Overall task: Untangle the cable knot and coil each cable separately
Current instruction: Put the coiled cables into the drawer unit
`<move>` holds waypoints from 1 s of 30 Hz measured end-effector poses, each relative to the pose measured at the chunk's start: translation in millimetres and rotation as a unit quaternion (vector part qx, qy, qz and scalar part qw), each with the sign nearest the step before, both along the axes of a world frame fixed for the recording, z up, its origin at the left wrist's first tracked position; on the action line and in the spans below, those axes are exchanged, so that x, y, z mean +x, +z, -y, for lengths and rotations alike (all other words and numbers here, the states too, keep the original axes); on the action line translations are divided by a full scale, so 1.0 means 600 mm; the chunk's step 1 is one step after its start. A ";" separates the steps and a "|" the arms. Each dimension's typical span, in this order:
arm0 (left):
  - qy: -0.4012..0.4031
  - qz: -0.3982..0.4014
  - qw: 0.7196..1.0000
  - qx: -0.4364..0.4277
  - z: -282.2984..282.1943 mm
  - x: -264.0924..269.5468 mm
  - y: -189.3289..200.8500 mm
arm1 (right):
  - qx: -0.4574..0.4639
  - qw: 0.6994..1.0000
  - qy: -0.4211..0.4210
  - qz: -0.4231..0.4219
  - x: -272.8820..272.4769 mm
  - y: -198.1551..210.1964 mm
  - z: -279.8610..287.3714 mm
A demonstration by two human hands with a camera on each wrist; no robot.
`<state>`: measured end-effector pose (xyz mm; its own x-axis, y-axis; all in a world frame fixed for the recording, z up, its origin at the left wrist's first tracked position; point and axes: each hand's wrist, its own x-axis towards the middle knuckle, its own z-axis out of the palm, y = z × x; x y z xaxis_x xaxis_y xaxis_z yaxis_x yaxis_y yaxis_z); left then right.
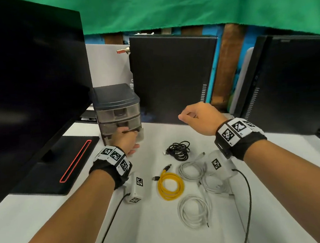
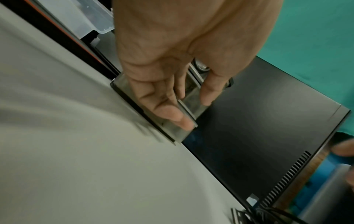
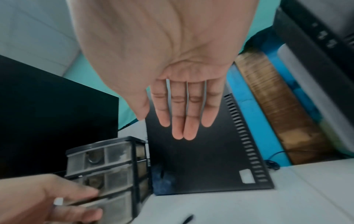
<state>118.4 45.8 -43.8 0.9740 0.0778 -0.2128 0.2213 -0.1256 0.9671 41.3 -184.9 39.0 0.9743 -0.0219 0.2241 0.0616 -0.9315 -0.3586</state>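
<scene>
Head view only: 5 coiled cables [image 1: 181,179]

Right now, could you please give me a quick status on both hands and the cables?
Left hand grips the bottom drawer of the small smoky plastic drawer unit. Right hand raised, empty. Yellow cable coiled apart on white table; nothing in the way.

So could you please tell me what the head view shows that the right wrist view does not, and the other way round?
Only the head view shows the coiled cables on the table: a black cable, a yellow cable and three white cables.

Only the right wrist view shows the right hand from the palm side, holding nothing.

Both show the left hand gripping the bottom drawer of the small drawer unit, and the black computer case.
</scene>
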 end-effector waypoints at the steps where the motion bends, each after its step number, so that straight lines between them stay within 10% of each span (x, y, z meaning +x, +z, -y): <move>1: 0.015 0.000 1.000 -0.012 0.002 -0.002 -0.001 | 0.010 1.000 -0.011 -0.006 -0.006 -0.006 0.013; 8: 0.066 -0.155 0.944 -0.285 -0.012 -0.007 -0.018 | 0.031 0.996 -0.041 -0.075 0.002 -0.051 0.021; 15: 0.077 -0.145 0.897 -0.410 -0.008 -0.010 -0.010 | -0.003 0.989 -0.022 -0.147 0.015 -0.043 0.001; 30: 0.094 -0.170 0.902 -0.386 -0.003 -0.029 0.002 | -0.107 0.970 -0.043 -0.216 -0.047 -0.052 0.003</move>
<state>101.1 47.6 -42.6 0.8267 -0.0646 -0.5589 0.4693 0.6272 0.6216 13.1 -186.5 7.8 0.9748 -0.1051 -0.1967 -0.1325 -0.9823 -0.1321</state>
